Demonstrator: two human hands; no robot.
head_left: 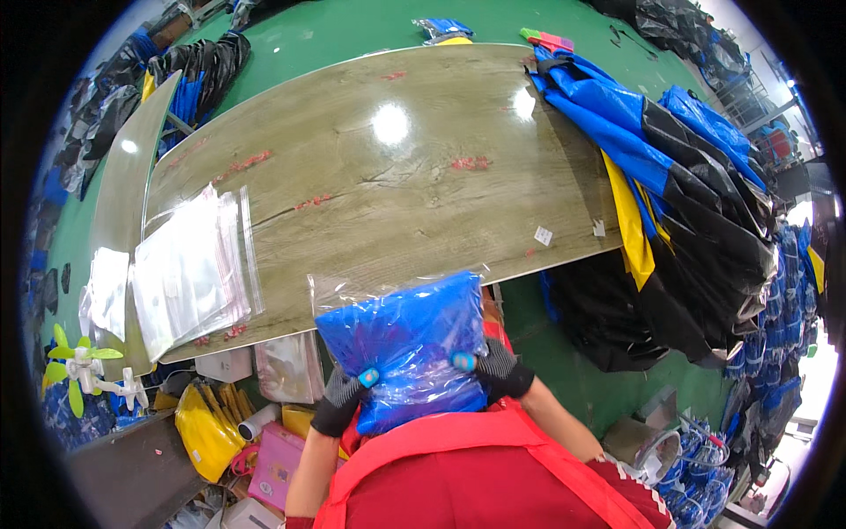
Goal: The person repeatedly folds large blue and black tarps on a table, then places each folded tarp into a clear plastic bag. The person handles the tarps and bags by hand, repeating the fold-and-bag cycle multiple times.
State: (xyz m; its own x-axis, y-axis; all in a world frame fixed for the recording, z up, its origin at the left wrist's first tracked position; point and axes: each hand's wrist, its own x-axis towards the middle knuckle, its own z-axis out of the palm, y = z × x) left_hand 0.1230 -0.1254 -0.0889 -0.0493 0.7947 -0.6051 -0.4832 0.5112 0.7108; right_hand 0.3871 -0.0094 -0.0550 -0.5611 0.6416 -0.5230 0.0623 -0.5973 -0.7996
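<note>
A see-through plastic bag stuffed with shiny blue cloth (pixel 407 348) sits low in the middle of the frame. A pile of flat clear plastic bags (pixel 189 273) lies at the left. Two small white square stickers (pixel 544 235) sit right of the middle.

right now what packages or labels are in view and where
Blue bagged package: clear plastic bag, held in both hands at the table's near edge.
Stack of clear bags: flat, on the table's left end.
White labels: two small squares, on the table near its right edge.
</note>
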